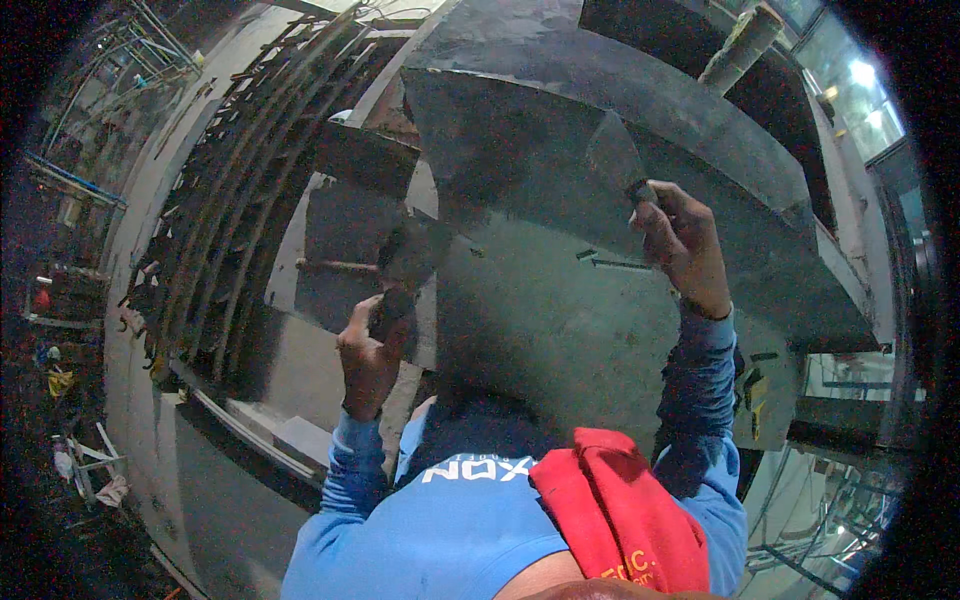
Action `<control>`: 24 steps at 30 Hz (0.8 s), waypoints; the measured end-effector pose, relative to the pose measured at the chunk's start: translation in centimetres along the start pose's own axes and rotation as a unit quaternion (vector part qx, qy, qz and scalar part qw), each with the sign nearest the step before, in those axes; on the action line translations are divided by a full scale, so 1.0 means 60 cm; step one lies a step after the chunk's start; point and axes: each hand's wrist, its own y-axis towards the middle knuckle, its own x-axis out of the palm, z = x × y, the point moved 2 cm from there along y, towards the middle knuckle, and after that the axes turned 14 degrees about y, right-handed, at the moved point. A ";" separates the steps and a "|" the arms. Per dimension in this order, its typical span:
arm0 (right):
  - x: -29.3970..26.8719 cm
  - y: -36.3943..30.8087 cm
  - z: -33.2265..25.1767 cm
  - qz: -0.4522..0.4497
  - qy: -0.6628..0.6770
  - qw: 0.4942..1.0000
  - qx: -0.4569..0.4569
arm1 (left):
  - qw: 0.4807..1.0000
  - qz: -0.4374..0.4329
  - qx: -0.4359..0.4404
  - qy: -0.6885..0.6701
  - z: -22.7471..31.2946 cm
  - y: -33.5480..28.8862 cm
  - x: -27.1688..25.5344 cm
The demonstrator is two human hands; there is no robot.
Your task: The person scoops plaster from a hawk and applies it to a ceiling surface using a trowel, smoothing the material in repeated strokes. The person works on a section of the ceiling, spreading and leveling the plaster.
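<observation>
Trowel [616, 152] looks light, prob. stiff w/ slight flex — I'd take it by the handle, as the R hand [688, 240] does, fingers wrapped round. Blade's just beyond that fist, by the grey beam [500, 125] — contact? Can't tell from my feed. L hand [372, 345] grips a dark flat tool [408, 255], blade fwd.

From where I stand this looks like a building site: a rough grey ledge [620, 85], a broad-bladed trowel [613, 150], metal poles [75, 181] off to the left.
</observation>
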 end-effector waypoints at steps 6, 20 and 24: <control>-0.006 0.181 -0.003 -0.145 -0.009 0.983 -0.112 | 0.998 0.049 -0.028 0.037 -0.094 0.012 -0.021; 0.117 0.488 -0.093 -0.214 -0.318 0.902 0.200 | 0.995 -0.023 -0.037 -0.085 -0.245 0.185 0.038; 0.199 0.496 -0.106 -0.217 -0.325 0.920 0.041 | 0.995 -0.030 -0.030 -0.086 -0.293 0.230 0.047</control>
